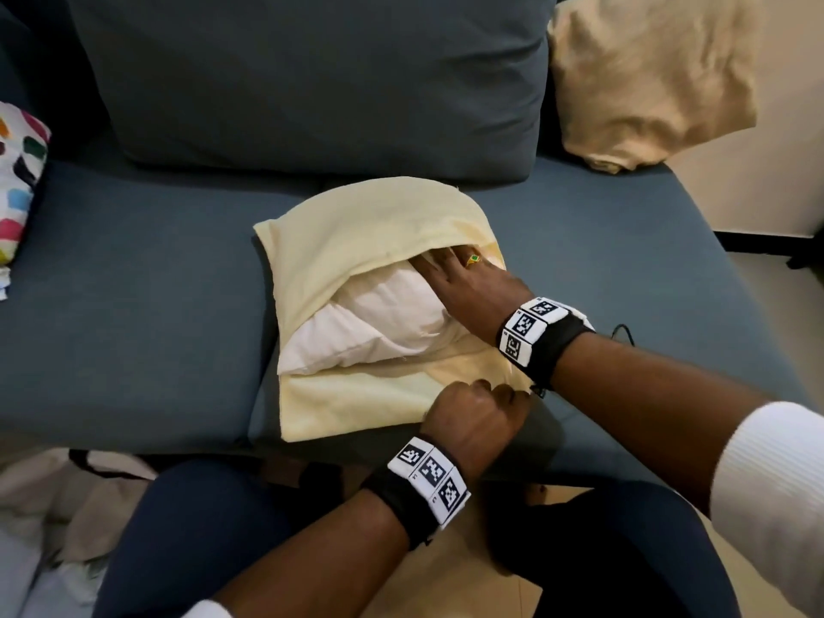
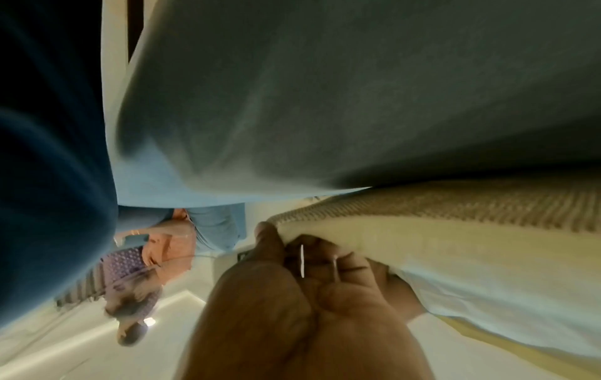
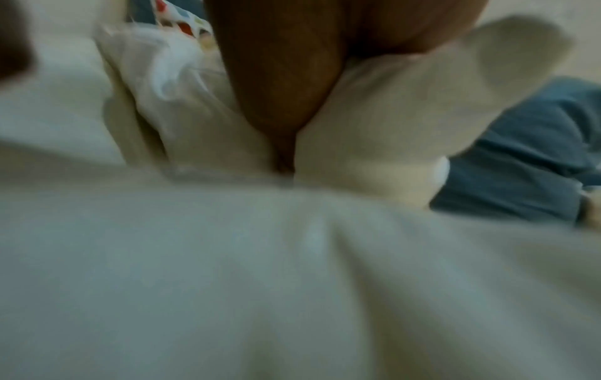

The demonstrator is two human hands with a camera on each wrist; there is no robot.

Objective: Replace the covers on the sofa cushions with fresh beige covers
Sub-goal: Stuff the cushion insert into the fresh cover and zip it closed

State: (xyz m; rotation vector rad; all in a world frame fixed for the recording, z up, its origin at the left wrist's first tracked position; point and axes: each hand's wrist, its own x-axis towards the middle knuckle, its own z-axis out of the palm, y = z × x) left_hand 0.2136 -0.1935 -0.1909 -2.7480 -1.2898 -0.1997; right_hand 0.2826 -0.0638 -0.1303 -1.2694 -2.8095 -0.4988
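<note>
Pale yellow-beige fabric: one beige cover (image 1: pixel 356 234) lies on the sofa seat (image 1: pixel 133 283), mouth open toward the right, lower flap spread flat toward the near edge.
White insert: one cushion (image 1: pixel 379 323), partly inside the cover; its near-left corner and middle are exposed.
My left hand (image 1: pixel 472 421): clenched on the near edge of the cover's lower flap; the left wrist view shows thumb and curled fingers (image 2: pixel 270 241) pinching the hem.
My right hand (image 1: pixel 468 283): fingers flat on the cushion, tips tucked under the cover's upper flap. One ring (image 1: pixel 472 260) on it. The right wrist view is blurred, so I cannot tell whether the fingertips hold any fabric.
Wrist bands: two, one per wrist, each with black-and-white markers.
Blue back cushion (image 1: pixel 312 78): one, upright at the far side of the seat.
Tan cushion (image 1: pixel 651 78): one, far right corner of the sofa.
Spotted multicolour cushion (image 1: pixel 20 171): one, at the left edge.
Loose pale fabric (image 1: pixel 67 506): a heap on the floor, near left; number of pieces cannot be told.
</note>
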